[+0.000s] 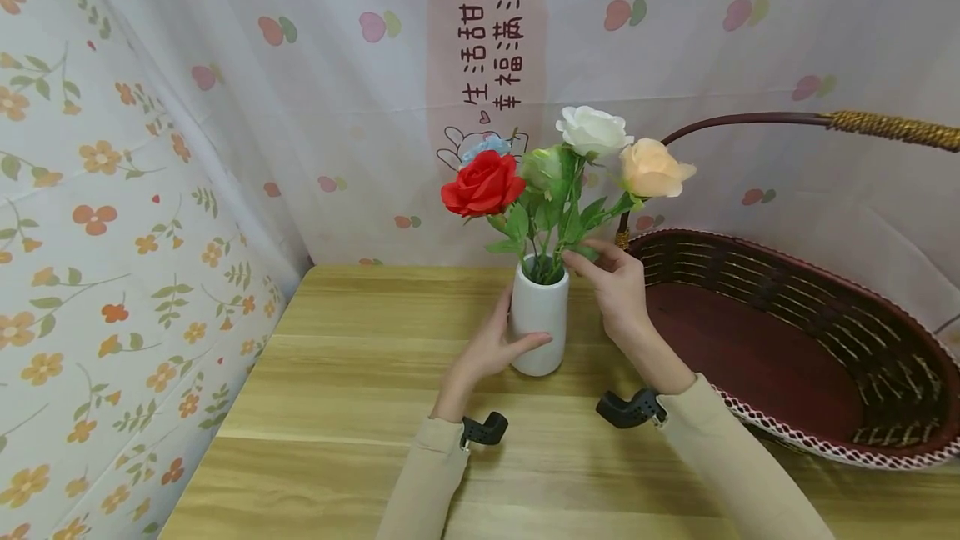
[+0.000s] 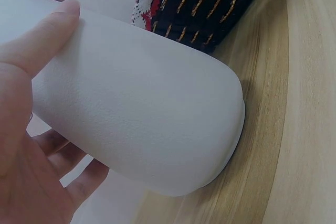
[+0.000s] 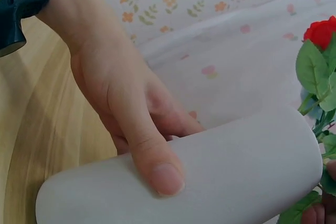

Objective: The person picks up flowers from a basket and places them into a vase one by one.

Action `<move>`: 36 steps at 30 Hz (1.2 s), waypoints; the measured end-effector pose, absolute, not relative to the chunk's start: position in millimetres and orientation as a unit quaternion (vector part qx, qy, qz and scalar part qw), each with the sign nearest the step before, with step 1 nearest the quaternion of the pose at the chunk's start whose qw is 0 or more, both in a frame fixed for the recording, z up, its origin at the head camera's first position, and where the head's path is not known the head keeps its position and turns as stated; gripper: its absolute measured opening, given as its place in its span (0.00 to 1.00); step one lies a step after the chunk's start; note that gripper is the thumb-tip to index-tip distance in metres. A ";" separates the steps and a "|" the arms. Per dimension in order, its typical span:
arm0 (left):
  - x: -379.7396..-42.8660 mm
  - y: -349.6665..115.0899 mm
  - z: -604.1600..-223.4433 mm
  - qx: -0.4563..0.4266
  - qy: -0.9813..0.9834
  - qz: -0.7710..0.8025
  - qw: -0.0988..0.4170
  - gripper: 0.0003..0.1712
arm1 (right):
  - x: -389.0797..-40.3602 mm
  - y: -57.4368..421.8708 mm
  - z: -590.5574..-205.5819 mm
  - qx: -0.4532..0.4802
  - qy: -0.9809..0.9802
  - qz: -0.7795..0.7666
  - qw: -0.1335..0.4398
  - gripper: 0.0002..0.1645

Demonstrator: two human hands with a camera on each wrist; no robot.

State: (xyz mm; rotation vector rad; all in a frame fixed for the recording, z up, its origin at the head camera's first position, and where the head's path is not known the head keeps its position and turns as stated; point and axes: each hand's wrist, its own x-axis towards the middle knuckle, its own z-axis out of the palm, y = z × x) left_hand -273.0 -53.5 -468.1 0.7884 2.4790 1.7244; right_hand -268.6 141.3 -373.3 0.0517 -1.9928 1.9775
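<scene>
A white vase (image 1: 538, 311) stands upright on the wooden table, and my left hand (image 1: 487, 350) grips it from the left. In the left wrist view the thumb lies across the vase's side, with other fingers behind it. Artificial roses fill the vase: a red rose (image 1: 483, 184), a white rose (image 1: 594, 131), a peach rose (image 1: 655, 167), a green bud (image 1: 546, 169) and a blue flower (image 1: 486, 148) partly behind the red one. Just above the rim, my right hand (image 1: 621, 290) pinches a rose stem among the leaves. Its fingertips are partly hidden by green leaves.
A dark woven basket (image 1: 750, 340) with a tall handle (image 1: 750, 117) stands close on the right, beside my right forearm. Patterned curtains (image 1: 337, 107) hang behind and left of the wooden table (image 1: 337, 407).
</scene>
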 end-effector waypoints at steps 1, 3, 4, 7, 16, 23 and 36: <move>-273.2 -53.5 -468.0 0.253 0.794 0.552 0.010 0.57 | -268.1 140.6 -373.6 0.016 -0.699 0.696 0.163 0.11; -273.2 -53.7 -467.6 0.251 0.795 0.552 0.010 0.57 | -267.4 139.2 -374.4 0.010 -0.697 0.700 0.155 0.13; -273.1 -53.7 -467.4 0.251 0.795 0.553 0.011 0.56 | -267.1 138.4 -374.9 0.009 -0.695 0.703 0.151 0.14; -273.2 -53.6 -467.2 0.249 0.794 0.554 0.012 0.56 | -267.4 136.9 -376.8 0.001 -0.694 0.706 0.137 0.17; -268.1 -53.0 -459.1 0.245 0.795 0.554 0.019 0.56 | -267.4 135.1 -381.7 -0.009 -0.695 0.711 0.103 0.21; -247.8 -55.9 -428.8 0.252 0.791 0.557 0.018 0.53 | -265.7 139.3 -382.3 0.004 -0.692 0.718 0.078 0.09; -267.1 -51.9 -455.0 0.253 0.793 0.554 0.020 0.55 | -264.4 149.4 -384.9 0.042 -0.682 0.724 0.097 0.09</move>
